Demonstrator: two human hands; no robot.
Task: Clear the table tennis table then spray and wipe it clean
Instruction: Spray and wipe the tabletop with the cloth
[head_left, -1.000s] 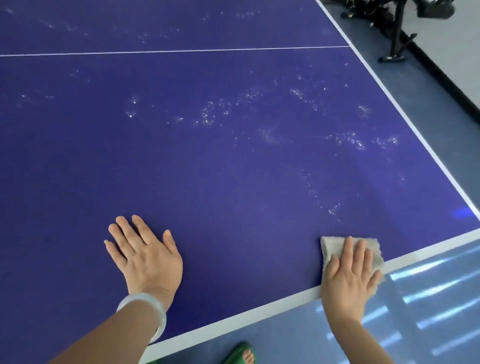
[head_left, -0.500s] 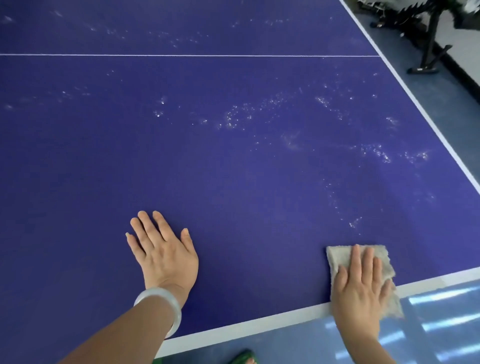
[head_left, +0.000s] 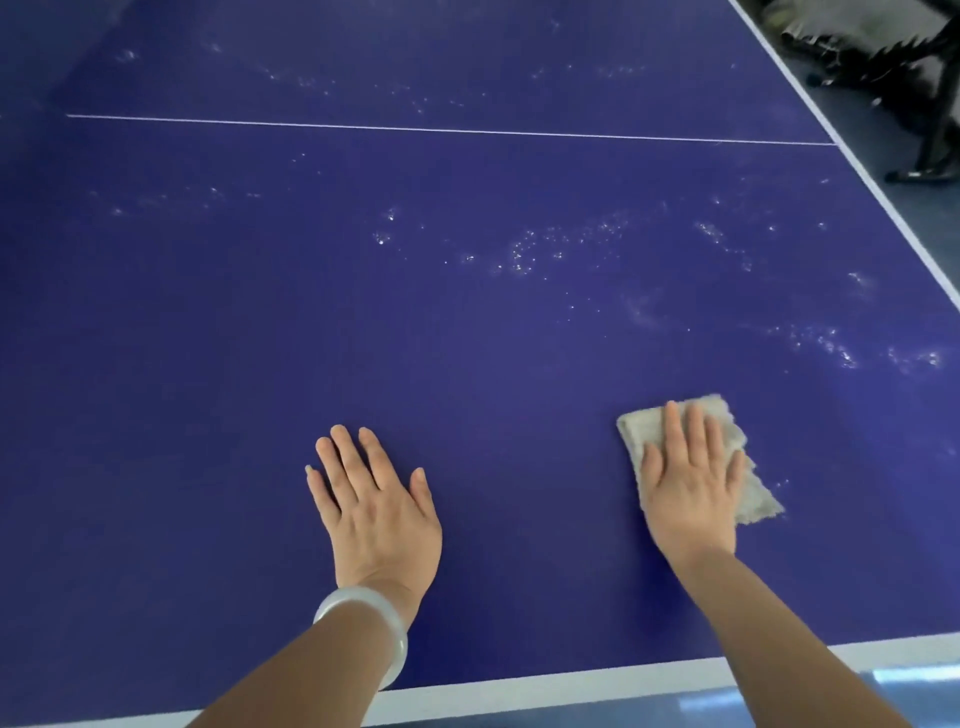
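- Wiping stage, by the look of it: nothing sitting on the table tennis table (head_left: 467, 364) except 2 hands and a rag, so clearing looks done.
- Right hand (head_left: 691, 488) flat on the cloth (head_left: 727, 426), fingers straight and together, pressing rather than gripping; probably so the whole pad drags evenly.
- Cloth lying on the blue top, a bit in from the table's near white edge line (head_left: 571, 680), toward its right side.
- Left hand (head_left: 376, 509) flat on the bare top, also in from the near edge, fingers spread, well apart from the cloth; looks like a brace for leaning in. White bangle (head_left: 363, 623) on that wrist.
- Spray droplets (head_left: 524, 254) further in from the edge, unwiped, so plenty left to do.
- Thin centre line (head_left: 415, 129) beyond those.
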